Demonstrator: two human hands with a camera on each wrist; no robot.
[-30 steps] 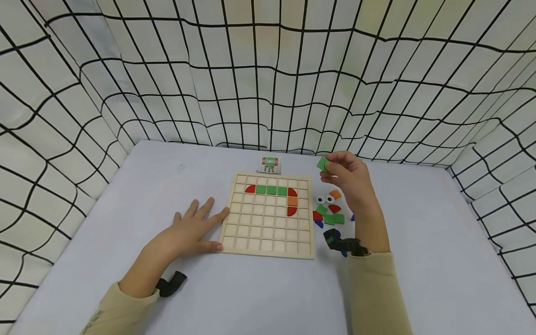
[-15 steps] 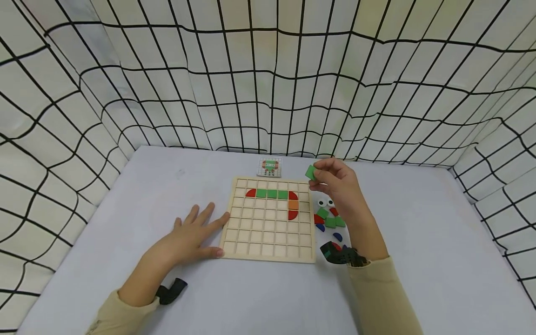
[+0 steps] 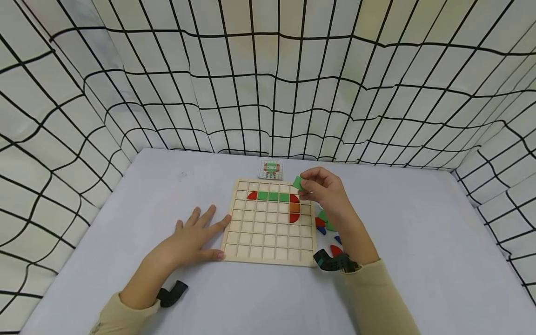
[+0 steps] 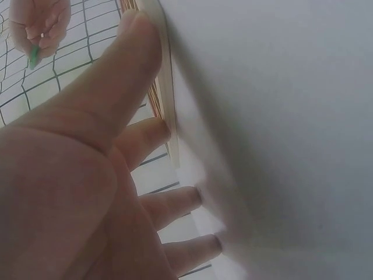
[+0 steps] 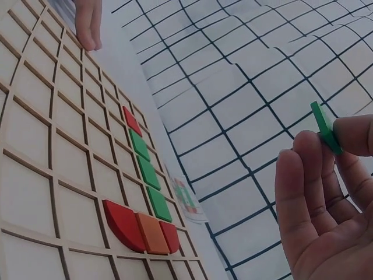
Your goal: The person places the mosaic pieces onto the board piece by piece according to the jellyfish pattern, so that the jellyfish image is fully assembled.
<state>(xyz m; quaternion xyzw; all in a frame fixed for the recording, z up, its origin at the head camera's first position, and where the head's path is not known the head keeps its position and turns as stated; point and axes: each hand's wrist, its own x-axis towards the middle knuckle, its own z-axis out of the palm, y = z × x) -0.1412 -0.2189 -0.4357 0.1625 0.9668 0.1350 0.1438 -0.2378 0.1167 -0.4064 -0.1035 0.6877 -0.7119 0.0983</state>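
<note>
Only the head view shows us the loose pieces [image 3: 320,222] on the tabletop [image 3: 251,298] right of the board [image 3: 259,240], partly hidden behind the right arm. The right wrist view alone gives us the thin edge of the green square [image 3: 298,183], raised clear of the board. We see it pinched by the fingers of the right hand [image 3: 324,190], jutting past the fingertips, near the board's far right corner. The left hand [image 3: 190,239] lies spread; its wrist view shows us the thumb touching the board's side.
</note>
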